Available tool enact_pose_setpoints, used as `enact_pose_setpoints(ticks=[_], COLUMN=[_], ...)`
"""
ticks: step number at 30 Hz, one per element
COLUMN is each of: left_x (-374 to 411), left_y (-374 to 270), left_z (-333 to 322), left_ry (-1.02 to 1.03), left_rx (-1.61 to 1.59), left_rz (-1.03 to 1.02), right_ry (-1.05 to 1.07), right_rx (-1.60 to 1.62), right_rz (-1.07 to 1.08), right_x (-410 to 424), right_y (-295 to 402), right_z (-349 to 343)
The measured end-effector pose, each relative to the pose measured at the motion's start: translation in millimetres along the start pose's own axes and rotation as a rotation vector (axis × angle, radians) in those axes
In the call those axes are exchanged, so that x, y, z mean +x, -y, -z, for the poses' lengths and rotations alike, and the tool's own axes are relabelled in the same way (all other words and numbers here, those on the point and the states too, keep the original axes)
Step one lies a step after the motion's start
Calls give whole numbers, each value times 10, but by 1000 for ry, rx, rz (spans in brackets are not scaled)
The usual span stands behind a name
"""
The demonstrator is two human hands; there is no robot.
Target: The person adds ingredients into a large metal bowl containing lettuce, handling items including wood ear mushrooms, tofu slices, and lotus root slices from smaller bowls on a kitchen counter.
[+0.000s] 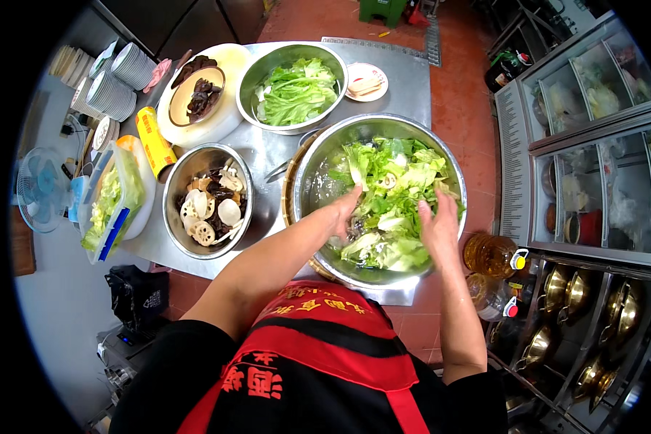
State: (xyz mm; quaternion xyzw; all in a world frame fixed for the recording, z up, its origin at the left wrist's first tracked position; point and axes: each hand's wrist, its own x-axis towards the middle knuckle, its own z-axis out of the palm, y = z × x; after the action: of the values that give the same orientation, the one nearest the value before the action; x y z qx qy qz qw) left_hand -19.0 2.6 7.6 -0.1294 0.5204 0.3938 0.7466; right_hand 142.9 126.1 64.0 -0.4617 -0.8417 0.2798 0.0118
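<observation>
A large steel basin (312,238) of water stands on a woven bamboo tray (289,203), full of green leafy lettuce (393,217). My left hand (348,211) reaches in at the left of the leaves, its fingers partly hidden among them and the water. At the right side of the leaves is my right hand (439,222), fingers apart, touching the outer leaves near the basin's rim. Behind it, a second steel bowl (245,111) holds more lettuce (298,92). Another steel bowl (171,233), to the left, contains lotus root slices (202,232), dark fungus and mushrooms.
A small plate (381,92) with pale pieces lies at the back right. Leftward are a bowl of dark fungus (203,100) on a round board (225,130), a yellow roll (154,142), a plastic container of lettuce (111,203) and stacked plates (111,95). Oil bottles (485,254) stand right.
</observation>
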Motion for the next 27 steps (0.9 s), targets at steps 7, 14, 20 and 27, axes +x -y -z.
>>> enact_pose_setpoints(ticks=[7, 14, 20, 27], left_x=[254, -21, -453, -853], left_y=[-84, -81, -236, 90], left_z=[-132, -278, -492, -788], left_ry=[206, 234, -180, -564], left_rx=[-174, -42, 716, 1280], left_rz=[-161, -311, -571, -673], right_ry=[199, 164, 445, 396], right_rx=[156, 943, 1724, 1766], right_rz=[-274, -345, -560, -548], right_x=[325, 310, 251, 464], right_y=[-65, -39, 9, 259], right_z=[-490, -539, -785, -965])
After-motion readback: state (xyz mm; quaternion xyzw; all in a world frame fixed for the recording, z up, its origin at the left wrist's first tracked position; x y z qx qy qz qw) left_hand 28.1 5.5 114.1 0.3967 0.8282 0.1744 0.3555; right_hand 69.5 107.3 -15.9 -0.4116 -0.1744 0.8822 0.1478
